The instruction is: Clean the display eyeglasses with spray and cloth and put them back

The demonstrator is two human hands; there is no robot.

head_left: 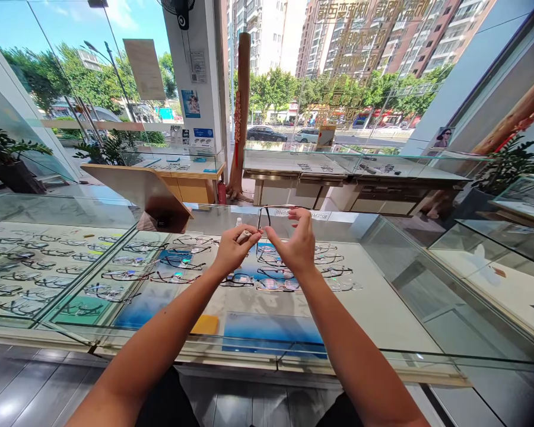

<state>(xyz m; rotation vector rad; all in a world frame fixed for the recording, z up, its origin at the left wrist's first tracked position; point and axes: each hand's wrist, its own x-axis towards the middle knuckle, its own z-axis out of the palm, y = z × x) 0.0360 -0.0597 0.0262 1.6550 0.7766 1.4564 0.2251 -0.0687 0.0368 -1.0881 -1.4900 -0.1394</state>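
Observation:
Both my hands are raised over a glass display counter [396, 332] full of eyeglass frames. My right hand [296, 240] pinches a thin dark pair of glasses [265, 217], holding it up by one side. My left hand [234, 248] is closed around a small pale object [244, 236], perhaps a cloth or a small bottle, pressed close to the glasses. I cannot make out exactly what it is. Rows of spectacles [178, 261] lie under the glass below my hands.
Another glass case of spectacles [35, 261] joins on the left. A wooden stand [146, 190] sits on the counter's far left edge. More display counters [360, 169] and potted plants [9, 157] line the shop window. Another glass case [507, 279] stands at right.

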